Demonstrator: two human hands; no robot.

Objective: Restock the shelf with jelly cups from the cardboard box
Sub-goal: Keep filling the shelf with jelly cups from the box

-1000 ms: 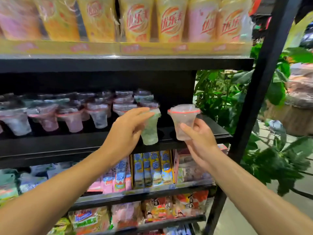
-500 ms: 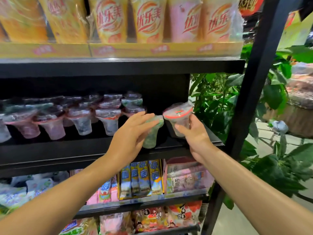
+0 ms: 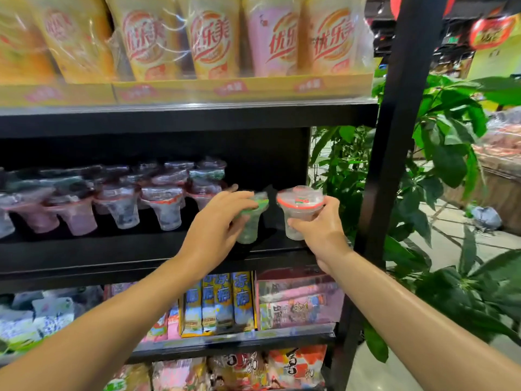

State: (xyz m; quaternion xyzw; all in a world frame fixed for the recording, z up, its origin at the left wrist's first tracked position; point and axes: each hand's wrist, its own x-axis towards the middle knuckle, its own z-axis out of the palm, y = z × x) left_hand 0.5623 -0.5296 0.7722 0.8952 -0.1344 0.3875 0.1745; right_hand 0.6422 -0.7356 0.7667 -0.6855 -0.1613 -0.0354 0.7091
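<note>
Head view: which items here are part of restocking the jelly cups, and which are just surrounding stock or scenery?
Part of the job:
- green-lidded jelly cup, held by the left hand
- red-lidded jelly cup, held by the right hand
- jelly cups already on the shelf
- black shelf

Just around:
- milk tea cups above
- snack packs below
- green plant

Two hands (image 3: 217,221) (image 3: 321,232); two held jelly cups (image 3: 251,218) (image 3: 298,213); four shelves (image 3: 180,114).

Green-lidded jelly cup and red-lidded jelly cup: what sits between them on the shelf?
Nothing; head view shows only dark shelf back between the green-lidded cup and the red-lidded cup.
</note>
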